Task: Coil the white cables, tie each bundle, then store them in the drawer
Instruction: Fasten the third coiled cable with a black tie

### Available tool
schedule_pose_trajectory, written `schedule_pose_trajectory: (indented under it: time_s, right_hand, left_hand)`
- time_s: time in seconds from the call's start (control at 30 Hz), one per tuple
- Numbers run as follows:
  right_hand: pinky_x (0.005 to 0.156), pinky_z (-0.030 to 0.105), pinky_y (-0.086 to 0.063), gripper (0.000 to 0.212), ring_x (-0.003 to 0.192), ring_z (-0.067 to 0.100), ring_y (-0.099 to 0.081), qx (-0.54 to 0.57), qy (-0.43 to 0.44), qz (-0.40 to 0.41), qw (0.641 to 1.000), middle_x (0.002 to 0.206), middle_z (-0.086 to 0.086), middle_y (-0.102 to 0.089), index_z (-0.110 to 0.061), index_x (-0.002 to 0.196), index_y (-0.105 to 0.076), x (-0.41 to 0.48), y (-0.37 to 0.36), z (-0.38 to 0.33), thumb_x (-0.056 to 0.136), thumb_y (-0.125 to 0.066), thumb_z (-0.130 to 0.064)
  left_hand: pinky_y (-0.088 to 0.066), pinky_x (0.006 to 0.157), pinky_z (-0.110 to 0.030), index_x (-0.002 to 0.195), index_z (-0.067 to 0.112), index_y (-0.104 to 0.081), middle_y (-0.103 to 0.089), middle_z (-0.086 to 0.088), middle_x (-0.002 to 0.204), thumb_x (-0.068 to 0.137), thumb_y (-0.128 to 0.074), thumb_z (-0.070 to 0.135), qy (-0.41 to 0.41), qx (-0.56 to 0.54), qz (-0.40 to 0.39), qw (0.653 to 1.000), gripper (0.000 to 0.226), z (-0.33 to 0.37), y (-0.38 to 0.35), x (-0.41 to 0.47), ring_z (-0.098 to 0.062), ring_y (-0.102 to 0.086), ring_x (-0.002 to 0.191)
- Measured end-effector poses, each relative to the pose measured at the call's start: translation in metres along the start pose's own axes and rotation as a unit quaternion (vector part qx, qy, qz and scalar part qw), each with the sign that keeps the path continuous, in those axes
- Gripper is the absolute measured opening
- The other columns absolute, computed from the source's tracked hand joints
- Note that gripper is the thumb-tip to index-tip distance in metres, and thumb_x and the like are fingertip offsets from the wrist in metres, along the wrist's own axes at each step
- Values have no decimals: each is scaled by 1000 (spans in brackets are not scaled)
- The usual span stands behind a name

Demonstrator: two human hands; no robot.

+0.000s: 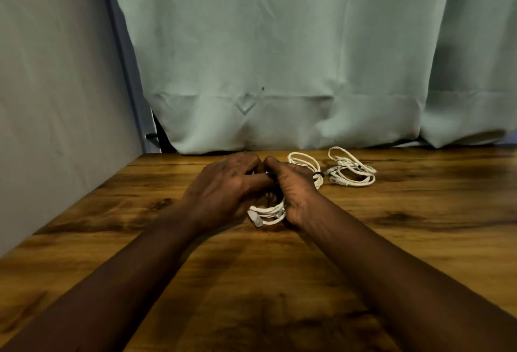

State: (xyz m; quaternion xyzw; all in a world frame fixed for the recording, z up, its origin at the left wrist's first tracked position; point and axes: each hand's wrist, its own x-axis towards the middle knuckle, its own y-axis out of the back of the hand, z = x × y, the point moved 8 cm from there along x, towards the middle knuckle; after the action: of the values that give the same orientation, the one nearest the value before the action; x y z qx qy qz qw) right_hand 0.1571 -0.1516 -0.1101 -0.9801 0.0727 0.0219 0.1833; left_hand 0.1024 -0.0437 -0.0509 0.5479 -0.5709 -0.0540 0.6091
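While both hands close on one white coil [268,213] at the middle of the wooden table [419,225], the left hand [223,189] and right hand [293,186] have fingers curled tight round it. Two more coils [305,165] [351,168] lie just beyond the right hand, before a pale green curtain [279,57]. No writing is legible.

Both hands' fingers [253,168] cover the coiled cable [268,213]; perhaps a tie sits beneath.

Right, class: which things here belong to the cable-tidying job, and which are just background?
Job: coil in both hands; left hand; right hand; middle coil; far-right coil.
Background: wooden table; green curtain; grey wall.
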Motion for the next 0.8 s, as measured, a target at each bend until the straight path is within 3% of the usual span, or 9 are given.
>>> schedule_pose_trajectory:
  time_s: [0.1,0.23,0.33,0.43,0.57,0.63,0.8]
  right_hand:
    - [79,63,-55,33,77,40,-67,11,-3,-11,1000,97,31,-74,8,102,-70,1,-2,3,75,-77,-10]
    - [64,39,-49,28,70,31,-65,11,-4,-24,1000,90,22,-75,-7,98,-71,1,-4,5,75,-80,-20]
    - [46,21,-36,21,56,14,-66,-19,19,-31,999,76,4,-76,-11,101,-70,0,-5,3,85,-75,-23]
    - [44,19,-35,16,55,14,-66,-18,23,-42,999,76,2,-77,-10,99,-68,-2,-8,4,87,-72,-19]
    - [41,17,-39,4,51,13,-65,-16,37,-79,996,75,2,-74,-11,94,-67,-4,-15,4,91,-69,-12]
    - [45,19,-41,8,55,12,-65,-19,51,-94,994,80,4,-75,-9,98,-70,-4,-19,3,91,-71,-13]
    - [56,25,-46,16,61,11,-65,-18,71,-115,991,79,5,-76,-4,97,-75,-2,-23,0,88,-78,-16]
  left_hand:
    - [-51,74,-37,108,28,-75,-63,3,105,92,-69,32,40,-75,16,996,18,-5,2,-2,-16,-59,98]
    - [-52,76,-31,104,22,-76,-65,5,103,93,-70,26,80,-130,63,986,13,-15,7,-3,-10,-63,94]
    - [-55,69,-34,96,14,-74,-70,2,92,95,-69,21,205,-262,154,930,9,-34,10,-10,-12,-68,82]
    - [-57,67,-32,89,10,-73,-72,2,80,96,-69,13,335,-391,207,832,9,-53,1,-22,-10,-68,74]
    - [-52,56,-18,91,-1,-70,-69,4,67,93,-69,2,395,-491,225,743,4,-62,-7,-31,-5,-63,59]
    - [-52,57,-18,94,-5,-69,-70,1,69,92,-69,0,405,-506,235,724,6,-64,-8,-33,-6,-64,59]
    - [-53,59,-18,96,-8,-68,-68,-6,72,93,-67,-1,421,-488,256,720,8,-69,-3,-35,-5,-63,60]
